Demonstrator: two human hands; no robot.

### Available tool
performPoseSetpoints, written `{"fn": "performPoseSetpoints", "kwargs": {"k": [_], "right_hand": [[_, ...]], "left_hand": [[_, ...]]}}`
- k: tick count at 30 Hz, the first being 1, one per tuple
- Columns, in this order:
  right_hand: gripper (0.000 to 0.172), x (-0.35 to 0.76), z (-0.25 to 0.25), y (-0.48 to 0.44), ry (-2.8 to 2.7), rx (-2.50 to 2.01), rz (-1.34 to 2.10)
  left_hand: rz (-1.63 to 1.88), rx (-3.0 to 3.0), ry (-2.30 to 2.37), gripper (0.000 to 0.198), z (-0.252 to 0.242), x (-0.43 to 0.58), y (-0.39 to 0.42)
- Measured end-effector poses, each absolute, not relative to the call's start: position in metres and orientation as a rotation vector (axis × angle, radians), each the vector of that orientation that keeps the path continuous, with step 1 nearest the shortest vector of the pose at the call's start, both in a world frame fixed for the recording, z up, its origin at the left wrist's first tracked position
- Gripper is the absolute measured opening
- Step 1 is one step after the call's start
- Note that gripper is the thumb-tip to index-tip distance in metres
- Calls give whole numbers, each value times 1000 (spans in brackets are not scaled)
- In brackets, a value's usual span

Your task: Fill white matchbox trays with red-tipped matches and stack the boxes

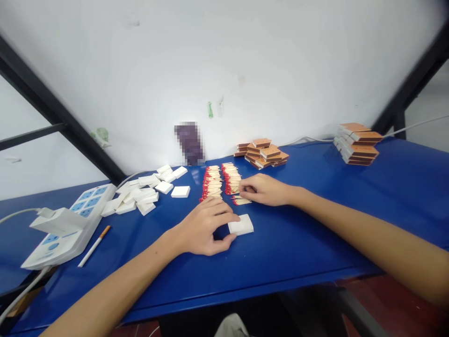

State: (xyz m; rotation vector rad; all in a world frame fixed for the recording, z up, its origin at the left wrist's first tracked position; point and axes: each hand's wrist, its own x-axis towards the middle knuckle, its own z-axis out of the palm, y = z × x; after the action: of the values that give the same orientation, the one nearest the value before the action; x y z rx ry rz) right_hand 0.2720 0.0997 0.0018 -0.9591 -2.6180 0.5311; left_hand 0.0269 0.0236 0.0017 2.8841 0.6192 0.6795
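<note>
My left hand (208, 227) holds a small white matchbox tray (242, 225) by its left side, thumb at the near edge and fingers at the far one. The tray lies on the blue table, and its inside cannot be made out. Just beyond it, my right hand (264, 189) has its fingers curled together at the plain ends of a few red-tipped matches (240, 200). Two rows of matches lie behind: a left row (213, 181) and a right row (230, 178), heads pointing left. The right fingertips are partly hidden.
Several white trays (143, 188) lie heaped at left, near a power strip (79, 220) with a plugged-in adapter and a cigarette (94, 245). Orange matchboxes (264, 153) are piled by the wall; more stand in a stack (358, 144) at right. A blurred dark object (190, 142) leans on the wall.
</note>
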Motion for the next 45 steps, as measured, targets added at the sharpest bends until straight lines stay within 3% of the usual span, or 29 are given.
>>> {"fn": "performPoseSetpoints", "kwargs": {"k": [11,27,45], "right_hand": [[30,274,6,97,-2655,-983,531],[21,274,8,96,-2683,-993,506],[32,273,9,94,-2679,-1010,502]], "left_hand": [[679,2907,627,25,1,28,24],[677,2893,653,25,2,28,23],[671,2900,649,25,2,28,23]]}}
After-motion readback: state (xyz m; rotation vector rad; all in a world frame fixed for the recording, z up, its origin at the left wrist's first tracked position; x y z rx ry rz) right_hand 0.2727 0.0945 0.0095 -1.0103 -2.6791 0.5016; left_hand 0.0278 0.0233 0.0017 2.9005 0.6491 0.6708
